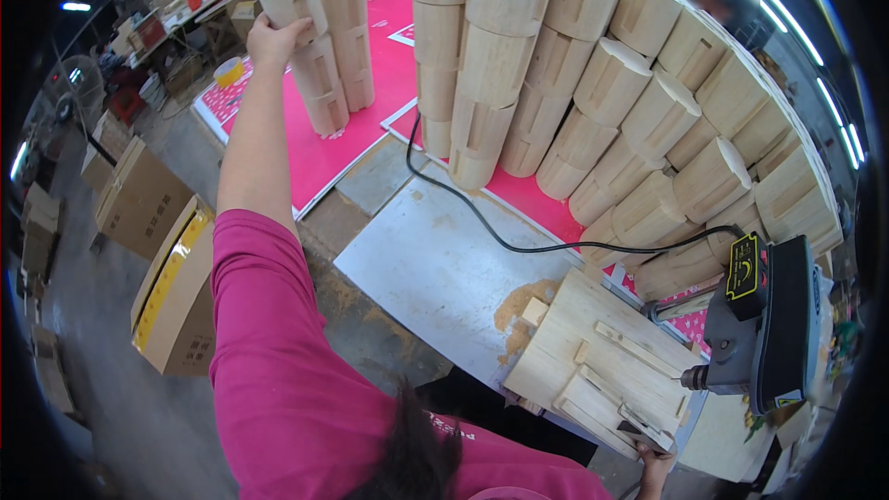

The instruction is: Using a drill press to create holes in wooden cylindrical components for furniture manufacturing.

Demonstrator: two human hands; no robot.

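My left hand [274, 41] reaches far out to the upper left, its fingers wrapped round a pale wooden cylinder [294, 2] with a round hole in its top. That cylinder is at the top of a short stack, touching or just above the wooden cylinder [317, 67] below it. At the lower right, my right hand [656, 465] is closed at the end of a wooden jig board [593, 352]. Its fingers are partly hidden beside a small dark and metallic piece [639, 428], and what they grip is unclear. A drill press [773, 324] has its chuck [694, 377] over the board's right edge.
Tall rows of stacked wooden cylinders [500, 65] stand on a pink sheet [394, 56]. A black cable [519, 248] crosses the white worktop [435, 255], which has sawdust on it. Cardboard boxes [148, 199] stand on the floor at left. A tape roll [229, 72] lies on the pink sheet's far-left corner.
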